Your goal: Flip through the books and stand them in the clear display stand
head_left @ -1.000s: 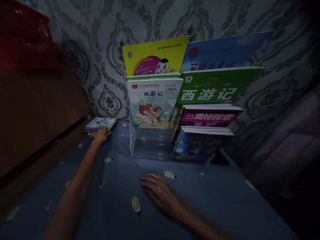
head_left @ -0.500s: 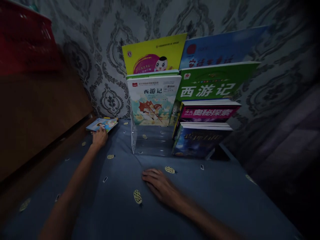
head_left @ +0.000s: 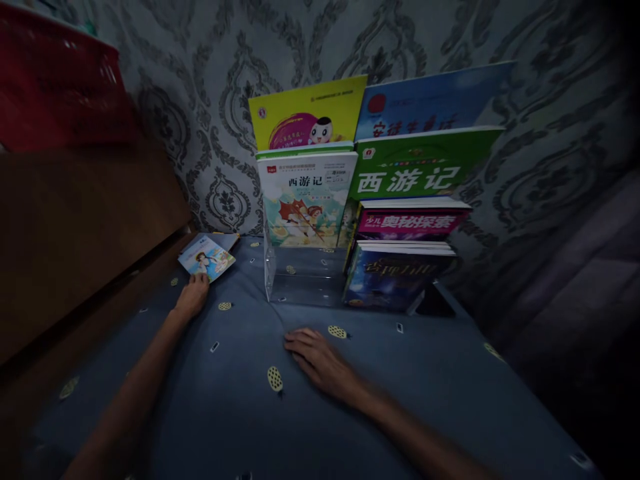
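At the left, my left hand (head_left: 194, 294) grips the near edge of a thin light-blue picture book (head_left: 210, 255) with a child figure on its cover. The book is turned askew over another book (head_left: 229, 239), of which only the far corner shows. My right hand (head_left: 317, 360) rests palm down on the patterned blue cloth (head_left: 240, 413), fingers stretched out and holding nothing. Beyond it stands a clear tiered book rack (head_left: 305, 290). Its front left tier shows bare, while a white storybook (head_left: 305, 207) leans in the tier behind.
On the rack's right are dark blue books (head_left: 395, 277), magenta books (head_left: 413, 223) and a green book (head_left: 425, 163). A yellow book (head_left: 310, 107) and a blue book (head_left: 435, 97) stand at the back. A brown wooden panel (head_left: 85, 233) and a red container (head_left: 60, 87) flank the left.
My left hand has drawn the light-blue book slightly toward me, turning it askew from the one beneath. My right hand stays in place. The view has shifted slightly.
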`<state>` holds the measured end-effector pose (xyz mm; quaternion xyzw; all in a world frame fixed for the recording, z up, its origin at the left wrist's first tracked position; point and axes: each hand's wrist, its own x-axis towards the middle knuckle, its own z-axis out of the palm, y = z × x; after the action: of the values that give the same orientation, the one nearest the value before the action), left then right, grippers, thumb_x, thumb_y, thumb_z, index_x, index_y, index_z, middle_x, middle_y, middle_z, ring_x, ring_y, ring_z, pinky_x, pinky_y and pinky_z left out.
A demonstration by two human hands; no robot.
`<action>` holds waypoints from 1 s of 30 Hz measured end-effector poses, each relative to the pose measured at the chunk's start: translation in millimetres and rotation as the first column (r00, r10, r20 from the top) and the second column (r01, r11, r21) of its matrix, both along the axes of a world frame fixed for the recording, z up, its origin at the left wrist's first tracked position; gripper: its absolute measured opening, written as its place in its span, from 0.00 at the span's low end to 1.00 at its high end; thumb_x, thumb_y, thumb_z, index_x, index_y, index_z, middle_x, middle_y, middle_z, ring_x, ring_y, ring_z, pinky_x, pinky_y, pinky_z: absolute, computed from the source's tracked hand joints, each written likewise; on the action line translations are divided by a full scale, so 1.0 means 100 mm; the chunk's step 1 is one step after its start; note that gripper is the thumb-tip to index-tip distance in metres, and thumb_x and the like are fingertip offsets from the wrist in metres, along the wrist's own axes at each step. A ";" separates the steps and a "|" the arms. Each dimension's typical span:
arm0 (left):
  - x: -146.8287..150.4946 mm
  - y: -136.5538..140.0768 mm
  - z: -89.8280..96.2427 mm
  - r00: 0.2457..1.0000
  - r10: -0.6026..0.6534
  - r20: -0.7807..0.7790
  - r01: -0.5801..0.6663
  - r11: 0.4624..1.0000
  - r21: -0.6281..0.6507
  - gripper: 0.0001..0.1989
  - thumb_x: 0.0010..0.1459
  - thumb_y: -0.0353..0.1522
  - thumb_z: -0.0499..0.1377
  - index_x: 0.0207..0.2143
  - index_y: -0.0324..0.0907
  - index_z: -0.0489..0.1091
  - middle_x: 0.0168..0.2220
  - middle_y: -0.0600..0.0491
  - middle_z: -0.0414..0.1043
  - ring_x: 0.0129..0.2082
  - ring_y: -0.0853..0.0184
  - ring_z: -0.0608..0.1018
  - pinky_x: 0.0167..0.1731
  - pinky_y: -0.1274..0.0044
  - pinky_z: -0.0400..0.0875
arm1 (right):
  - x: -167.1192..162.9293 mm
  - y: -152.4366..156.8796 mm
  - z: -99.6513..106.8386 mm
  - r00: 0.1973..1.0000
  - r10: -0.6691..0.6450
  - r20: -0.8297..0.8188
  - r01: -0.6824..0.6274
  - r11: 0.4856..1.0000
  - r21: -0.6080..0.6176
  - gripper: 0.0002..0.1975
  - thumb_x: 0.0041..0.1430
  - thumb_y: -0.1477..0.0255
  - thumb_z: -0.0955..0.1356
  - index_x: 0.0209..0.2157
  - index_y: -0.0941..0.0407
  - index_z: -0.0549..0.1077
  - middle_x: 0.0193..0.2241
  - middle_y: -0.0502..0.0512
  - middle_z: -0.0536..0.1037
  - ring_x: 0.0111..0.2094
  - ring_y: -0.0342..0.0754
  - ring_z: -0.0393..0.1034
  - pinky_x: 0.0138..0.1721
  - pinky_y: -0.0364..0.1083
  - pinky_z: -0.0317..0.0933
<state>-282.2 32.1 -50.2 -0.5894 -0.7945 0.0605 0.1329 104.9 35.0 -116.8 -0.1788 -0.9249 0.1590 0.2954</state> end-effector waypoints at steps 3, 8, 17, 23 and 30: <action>0.02 -0.17 -0.02 1.000 -0.015 0.025 0.016 0.999 -0.035 0.20 0.64 0.21 0.42 0.53 0.33 0.66 0.55 0.33 0.67 0.57 0.52 0.73 0.49 0.66 0.74 | -0.02 0.00 0.04 1.000 0.018 -0.013 -0.018 1.000 0.002 0.14 0.70 0.74 0.64 0.53 0.55 0.77 0.52 0.61 0.81 0.57 0.54 0.73 0.61 0.58 0.67; 0.02 -0.43 -0.05 0.996 -0.029 0.079 0.035 0.997 -0.071 0.19 0.66 0.23 0.42 0.54 0.34 0.65 0.57 0.33 0.66 0.55 0.53 0.75 0.49 0.66 0.74 | -0.03 0.01 0.05 0.999 0.023 -0.032 -0.022 1.000 0.012 0.14 0.70 0.74 0.63 0.52 0.56 0.77 0.51 0.61 0.81 0.56 0.54 0.73 0.58 0.57 0.69; 0.14 -0.90 0.00 0.976 -0.056 0.210 0.084 0.989 -0.125 0.20 0.64 0.21 0.43 0.54 0.36 0.65 0.57 0.37 0.67 0.49 0.58 0.78 0.51 0.69 0.71 | -0.04 0.00 0.07 1.000 0.029 0.012 -0.028 1.000 -0.010 0.15 0.70 0.74 0.63 0.54 0.54 0.76 0.52 0.60 0.80 0.57 0.54 0.73 0.58 0.57 0.68; 0.24 -1.16 0.00 0.957 -0.075 0.279 0.114 0.985 -0.128 0.23 0.62 0.21 0.44 0.56 0.40 0.64 0.58 0.39 0.66 0.51 0.58 0.77 0.51 0.68 0.71 | -0.03 0.02 -0.01 0.999 0.019 -0.036 -0.018 0.999 0.038 0.15 0.71 0.73 0.63 0.54 0.53 0.76 0.52 0.60 0.80 0.56 0.54 0.73 0.59 0.58 0.68; 0.39 -1.44 -0.08 0.887 -0.190 0.421 0.220 0.975 -0.023 0.19 0.67 0.30 0.43 0.51 0.46 0.70 0.55 0.46 0.71 0.46 0.61 0.78 0.48 0.69 0.72 | -0.05 0.05 -0.06 0.999 0.044 0.007 -0.044 0.999 0.028 0.15 0.71 0.72 0.63 0.54 0.55 0.76 0.53 0.61 0.80 0.57 0.54 0.72 0.60 0.59 0.67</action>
<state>-243.6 -111.8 -58.3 -0.6736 -0.7352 -0.0528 -0.0544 100.3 40.2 -122.6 -0.1547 -0.9318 0.1519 0.2911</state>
